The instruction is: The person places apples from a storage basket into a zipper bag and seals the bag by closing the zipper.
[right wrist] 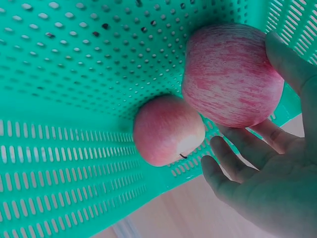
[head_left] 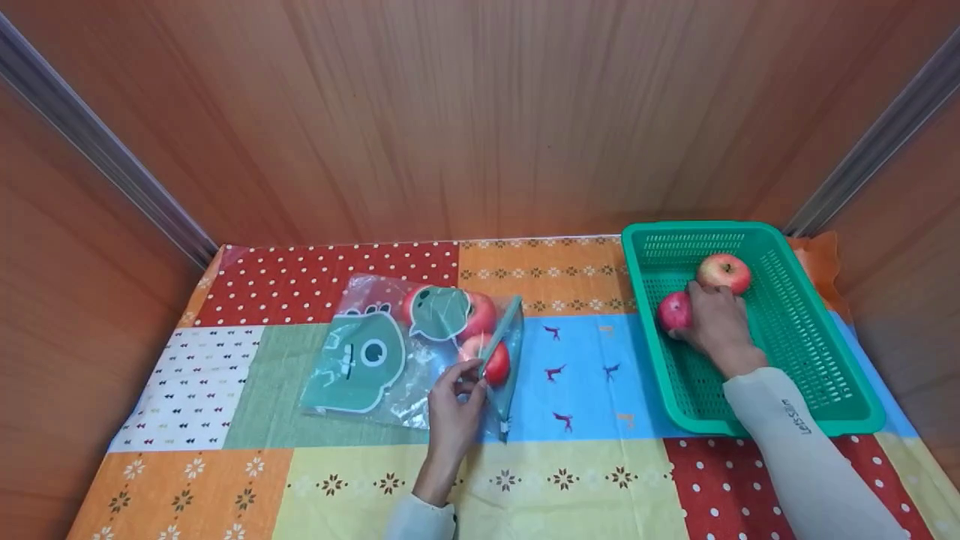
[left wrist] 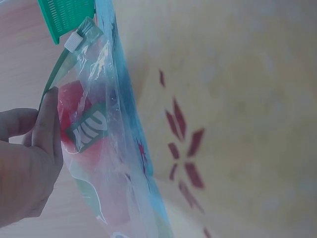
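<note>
The left hand [head_left: 456, 405] pinches the green strip [head_left: 502, 330] along the edge of a clear plastic bag [head_left: 367, 352] between thumb and fingers, while the right hand [head_left: 716, 326] reaches into a green basket [head_left: 787, 337], thumb and fingers curved round a streaked pink-red apple [head_left: 675, 312] — whether that fruit touches the basket's floor I cannot tell. Just beside it, in the basket's far part, sits a second apple [head_left: 726, 272], paler and yellowish on top. The bag lies flat on the patchwork cloth [head_left: 562, 457], left of the basket and well apart from it — red apples [head_left: 495, 367] show through its plastic near the strip.
</note>
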The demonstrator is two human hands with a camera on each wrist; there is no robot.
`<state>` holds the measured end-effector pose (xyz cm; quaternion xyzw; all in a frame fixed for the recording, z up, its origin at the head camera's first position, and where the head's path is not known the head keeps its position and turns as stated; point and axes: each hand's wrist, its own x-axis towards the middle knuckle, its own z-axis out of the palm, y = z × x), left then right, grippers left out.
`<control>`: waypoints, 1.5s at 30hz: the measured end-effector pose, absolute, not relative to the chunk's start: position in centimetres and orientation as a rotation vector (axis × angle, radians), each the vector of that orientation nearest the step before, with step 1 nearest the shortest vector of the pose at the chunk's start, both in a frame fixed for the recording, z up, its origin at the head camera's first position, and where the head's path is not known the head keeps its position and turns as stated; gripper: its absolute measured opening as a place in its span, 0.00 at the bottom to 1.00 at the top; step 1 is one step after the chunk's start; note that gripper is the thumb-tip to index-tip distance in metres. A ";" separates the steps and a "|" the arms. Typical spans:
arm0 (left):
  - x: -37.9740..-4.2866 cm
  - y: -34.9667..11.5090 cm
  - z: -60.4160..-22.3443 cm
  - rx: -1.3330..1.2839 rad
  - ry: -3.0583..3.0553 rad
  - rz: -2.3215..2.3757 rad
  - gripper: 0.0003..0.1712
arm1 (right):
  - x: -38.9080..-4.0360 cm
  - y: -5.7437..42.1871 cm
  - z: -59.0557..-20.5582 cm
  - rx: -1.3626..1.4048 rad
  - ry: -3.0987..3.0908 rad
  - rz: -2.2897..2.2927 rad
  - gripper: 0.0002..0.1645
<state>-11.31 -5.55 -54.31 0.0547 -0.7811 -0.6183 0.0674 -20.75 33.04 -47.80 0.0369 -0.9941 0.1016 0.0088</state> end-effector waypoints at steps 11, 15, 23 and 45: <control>-11.4 -5.6 -54.2 0.181 -2.381 -1.851 0.18 | -20.0 32.8 -46.7 0.280 -3.193 0.179 0.50; -11.3 -5.7 -54.1 0.181 -2.386 -1.840 0.18 | -19.7 32.9 -46.3 0.333 -3.255 0.165 0.51; -11.4 -5.7 -54.1 0.163 -2.372 -1.857 0.18 | -18.9 33.1 -45.5 0.400 -3.273 0.176 0.46; -11.4 -5.8 -54.2 0.094 -2.305 -1.887 0.18 | -15.0 30.9 -41.4 0.459 -2.881 0.213 0.54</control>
